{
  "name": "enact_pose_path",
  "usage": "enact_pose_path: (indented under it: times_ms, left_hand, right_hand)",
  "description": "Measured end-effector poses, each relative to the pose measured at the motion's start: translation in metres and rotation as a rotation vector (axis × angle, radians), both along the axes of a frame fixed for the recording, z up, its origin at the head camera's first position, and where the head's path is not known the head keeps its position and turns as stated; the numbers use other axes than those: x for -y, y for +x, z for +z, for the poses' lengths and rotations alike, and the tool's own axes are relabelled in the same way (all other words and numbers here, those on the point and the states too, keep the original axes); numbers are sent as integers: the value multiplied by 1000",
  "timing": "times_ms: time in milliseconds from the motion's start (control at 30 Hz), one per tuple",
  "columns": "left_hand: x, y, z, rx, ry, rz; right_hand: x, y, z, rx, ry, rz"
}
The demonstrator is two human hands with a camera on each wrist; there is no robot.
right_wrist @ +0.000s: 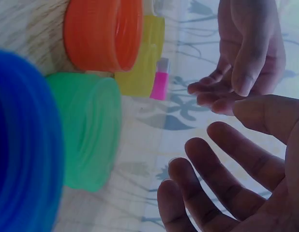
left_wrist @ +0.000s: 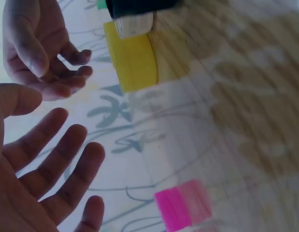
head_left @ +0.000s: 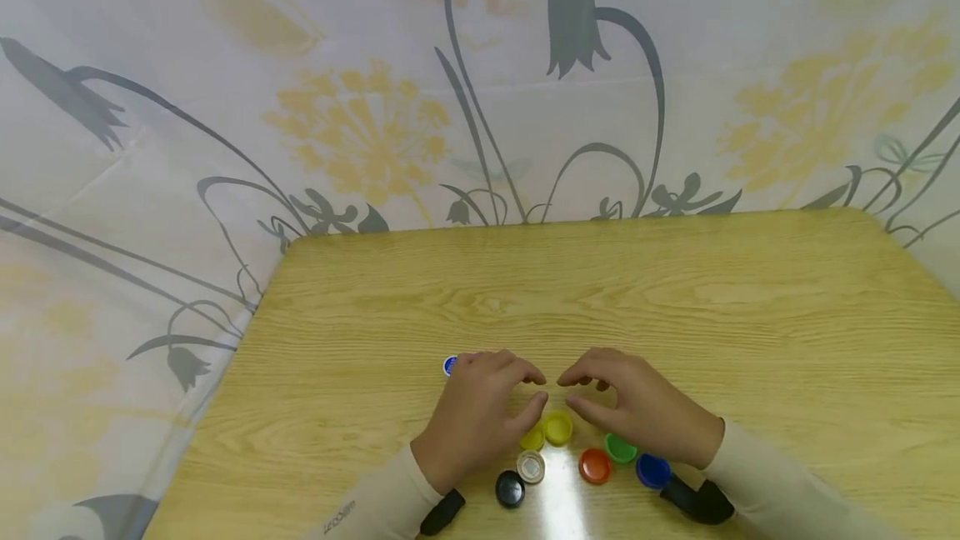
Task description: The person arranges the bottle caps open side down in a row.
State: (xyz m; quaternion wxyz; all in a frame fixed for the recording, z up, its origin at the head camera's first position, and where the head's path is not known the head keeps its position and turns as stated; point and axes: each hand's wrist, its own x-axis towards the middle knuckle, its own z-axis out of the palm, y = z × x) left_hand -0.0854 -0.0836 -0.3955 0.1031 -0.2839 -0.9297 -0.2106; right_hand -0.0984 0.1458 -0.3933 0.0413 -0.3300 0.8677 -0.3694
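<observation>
My left hand [head_left: 483,407] hovers above the table on the left, fingers relaxed and apart, holding nothing. Opposite it, my right hand [head_left: 641,407] is also bare, with its thumb and fingers loosely bent and a small gap between both hands' fingertips. Just below that gap lie two yellow bottle caps [head_left: 558,427]. An orange cap [head_left: 595,467], a green cap [head_left: 619,449] and a blue cap [head_left: 653,471] lie near the right wrist. Closer to the left wrist are a clear whitish cap [head_left: 531,467] and a black cap [head_left: 510,489].
A blue-and-white cap [head_left: 449,366] shows from behind the left hand, which partly covers it. The left wrist view has a pink cap [left_wrist: 173,210] on the table. Wood-grain table [head_left: 570,290] extends back to a flower-patterned curtain [head_left: 510,107].
</observation>
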Motion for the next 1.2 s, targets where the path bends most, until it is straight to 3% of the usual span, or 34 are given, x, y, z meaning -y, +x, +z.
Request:
enact_pose_path:
  times_ms: [267, 633, 1000, 1200]
  left_hand:
    - [-3, 5, -9, 43, -66, -5]
    - [-5, 6, -14, 154, -105, -63]
    - [-3, 8, -17, 121, -112, -70]
    - [-4, 8, -18, 143, -121, -67]
  right_hand:
    - [0, 3, -13, 34, -31, 47]
    - [-1, 6, -18, 31, 66, 65]
    - [-1, 8, -23, 73, 100, 61]
    - [1, 10, -25, 56, 107, 44]
